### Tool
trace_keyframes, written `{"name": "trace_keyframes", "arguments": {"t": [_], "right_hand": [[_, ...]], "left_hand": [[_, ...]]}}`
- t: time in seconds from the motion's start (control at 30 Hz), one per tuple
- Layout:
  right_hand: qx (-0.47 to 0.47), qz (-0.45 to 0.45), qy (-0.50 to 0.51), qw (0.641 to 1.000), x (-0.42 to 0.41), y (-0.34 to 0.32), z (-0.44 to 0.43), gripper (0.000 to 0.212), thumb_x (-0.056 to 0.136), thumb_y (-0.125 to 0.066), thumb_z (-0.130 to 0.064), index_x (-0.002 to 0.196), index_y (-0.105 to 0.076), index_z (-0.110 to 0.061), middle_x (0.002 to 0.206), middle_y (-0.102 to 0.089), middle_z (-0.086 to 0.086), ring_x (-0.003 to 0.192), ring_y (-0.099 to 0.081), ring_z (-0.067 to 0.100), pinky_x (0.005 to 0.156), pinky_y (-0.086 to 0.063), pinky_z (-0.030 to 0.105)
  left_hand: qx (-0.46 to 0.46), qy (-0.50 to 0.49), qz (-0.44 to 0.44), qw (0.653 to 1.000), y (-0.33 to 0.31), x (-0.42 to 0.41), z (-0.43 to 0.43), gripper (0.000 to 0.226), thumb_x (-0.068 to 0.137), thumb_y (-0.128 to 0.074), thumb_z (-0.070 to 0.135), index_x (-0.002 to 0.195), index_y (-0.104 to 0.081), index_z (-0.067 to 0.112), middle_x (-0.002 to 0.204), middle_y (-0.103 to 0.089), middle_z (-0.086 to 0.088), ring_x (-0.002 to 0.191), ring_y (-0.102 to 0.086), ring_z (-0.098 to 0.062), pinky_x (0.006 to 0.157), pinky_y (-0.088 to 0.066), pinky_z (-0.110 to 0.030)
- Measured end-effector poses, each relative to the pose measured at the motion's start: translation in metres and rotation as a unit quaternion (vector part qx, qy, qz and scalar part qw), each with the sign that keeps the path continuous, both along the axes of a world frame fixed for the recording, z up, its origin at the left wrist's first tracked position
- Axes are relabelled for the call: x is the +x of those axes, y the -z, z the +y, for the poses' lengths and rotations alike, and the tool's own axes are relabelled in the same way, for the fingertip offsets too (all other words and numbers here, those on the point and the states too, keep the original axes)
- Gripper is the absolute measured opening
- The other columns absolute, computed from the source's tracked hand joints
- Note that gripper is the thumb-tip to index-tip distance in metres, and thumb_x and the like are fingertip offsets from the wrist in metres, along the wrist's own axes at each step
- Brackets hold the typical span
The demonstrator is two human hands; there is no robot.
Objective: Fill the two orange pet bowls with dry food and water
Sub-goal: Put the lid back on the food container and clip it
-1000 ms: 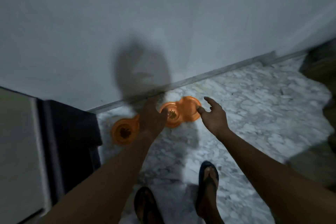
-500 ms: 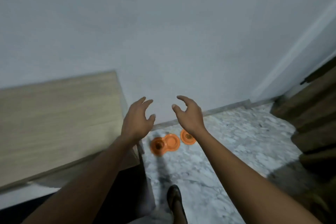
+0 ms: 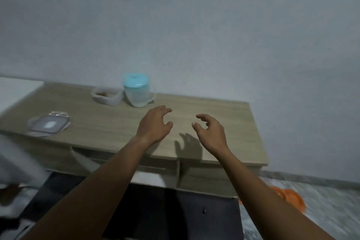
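1. The orange pet bowls (image 3: 290, 198) lie on the marble floor at the lower right of the frame, partly hidden behind the person's right forearm and blurred; what they hold cannot be told from here
2. Nothing in this view shows food or water going into the bowls, so both fillings are best judged as not yet confirmed, and perhaps not yet begun
3. The left hand (image 3: 153, 125) hovers above the wooden desk top (image 3: 224, 111) near the middle of the frame, fingers spread and curled, gripping nothing
4. The right hand (image 3: 211, 132) hangs just to the right of it, likewise loose and empty, its shadow falling on the desk top below; the two hands are apart and touch neither each other nor any object
5. Toward the upper left of the hands stands a clear jug with a pale blue lid (image 3: 137, 91), a likely source of water
6. Just left of the jug, nearly touching it, sits an uncovered clear food container (image 3: 107, 95) with something brownish inside, probably the dry food
7. Further left, near the desk's front edge, a separate clear lid (image 3: 48, 124) lies flat, seemingly taken off the container
8. By this reading, fetching one of these supplies is the step in hand, and carrying it down to the bowls and pouring is what is left
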State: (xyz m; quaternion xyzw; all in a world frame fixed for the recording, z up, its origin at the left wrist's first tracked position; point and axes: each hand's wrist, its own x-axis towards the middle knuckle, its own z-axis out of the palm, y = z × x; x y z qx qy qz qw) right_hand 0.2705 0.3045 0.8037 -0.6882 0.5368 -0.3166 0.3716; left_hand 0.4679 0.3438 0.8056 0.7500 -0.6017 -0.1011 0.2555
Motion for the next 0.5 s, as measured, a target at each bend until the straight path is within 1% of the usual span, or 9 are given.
{"name": "trace_keyframes", "arguments": {"t": [0.13, 0.17, 0.23, 0.3, 0.37, 0.43, 0.5], "right_hand": [[0.016, 0.014, -0.043, 0.999, 0.159, 0.017, 0.009, 0.035, 0.093, -0.068, -0.035, 0.125, -0.070, -0.023, 0.134, -0.068, 0.001, 0.126, -0.060, 0.020, 0.107, -0.048, 0.041], [0.030, 0.009, -0.039, 0.999, 0.206, 0.024, 0.013, 0.034, 0.093, -0.069, -0.035, 0.124, -0.071, -0.023, 0.132, -0.069, 0.002, 0.124, -0.061, 0.020, 0.106, -0.048, 0.042], [0.081, 0.002, -0.040, 0.996, 0.274, 0.032, 0.021, 0.030, 0.091, -0.070, -0.034, 0.119, -0.073, -0.024, 0.127, -0.071, 0.003, 0.118, -0.065, 0.022, 0.105, -0.050, 0.041], [0.125, 0.011, -0.039, 0.991, 0.344, 0.042, 0.027, 0.027, 0.091, -0.071, -0.033, 0.116, -0.075, -0.023, 0.123, -0.072, 0.004, 0.115, -0.067, 0.022, 0.102, -0.051, 0.038], [0.155, 0.022, -0.050, 0.986, 0.390, 0.044, 0.032, 0.028, 0.091, -0.071, -0.032, 0.116, -0.075, -0.020, 0.119, -0.073, 0.006, 0.112, -0.067, 0.023, 0.099, -0.051, 0.035], [0.180, 0.035, -0.057, 0.981, 0.439, 0.054, 0.033, 0.026, 0.091, -0.072, -0.032, 0.114, -0.075, -0.019, 0.111, -0.075, 0.005, 0.107, -0.068, 0.023, 0.096, -0.053, 0.035], [0.209, 0.049, -0.063, 0.975, 0.475, 0.068, 0.040, 0.018, 0.092, -0.071, -0.030, 0.107, -0.076, -0.021, 0.103, -0.075, 0.000, 0.102, -0.068, 0.020, 0.092, -0.053, 0.030]], "left_hand": [[0.018, -0.049, -0.004, 0.999, 0.013, 0.162, 0.028, 0.050, 0.087, -0.065, 0.040, 0.134, -0.056, 0.026, 0.144, -0.052, 0.002, 0.132, -0.047, -0.020, 0.108, -0.040, -0.038], [0.033, -0.055, -0.004, 0.998, 0.016, 0.211, 0.035, 0.050, 0.086, -0.065, 0.040, 0.134, -0.057, 0.026, 0.143, -0.053, 0.002, 0.131, -0.048, -0.021, 0.107, -0.041, -0.037], [0.057, -0.076, 0.004, 0.995, 0.025, 0.286, 0.042, 0.050, 0.085, -0.065, 0.040, 0.132, -0.059, 0.025, 0.141, -0.055, 0.002, 0.126, -0.053, -0.021, 0.104, -0.045, -0.038], [0.089, -0.101, 0.042, 0.990, 0.032, 0.357, 0.049, 0.049, 0.082, -0.067, 0.039, 0.129, -0.061, 0.025, 0.139, -0.057, 0.001, 0.119, -0.059, -0.021, 0.099, -0.049, -0.040], [0.114, -0.111, 0.062, 0.985, 0.037, 0.401, 0.049, 0.049, 0.079, -0.068, 0.039, 0.127, -0.063, 0.025, 0.137, -0.059, 0.001, 0.118, -0.061, -0.020, 0.098, -0.051, -0.040], [0.135, -0.120, 0.071, 0.981, 0.046, 0.448, 0.045, 0.051, 0.079, -0.068, 0.037, 0.128, -0.062, 0.025, 0.139, -0.058, -0.001, 0.121, -0.059, -0.022, 0.101, -0.049, -0.040], [0.158, -0.129, 0.083, 0.975, 0.059, 0.479, 0.047, 0.051, 0.083, -0.067, 0.032, 0.132, -0.059, 0.023, 0.142, -0.054, -0.002, 0.126, -0.054, -0.024, 0.105, -0.045, -0.038]]}}
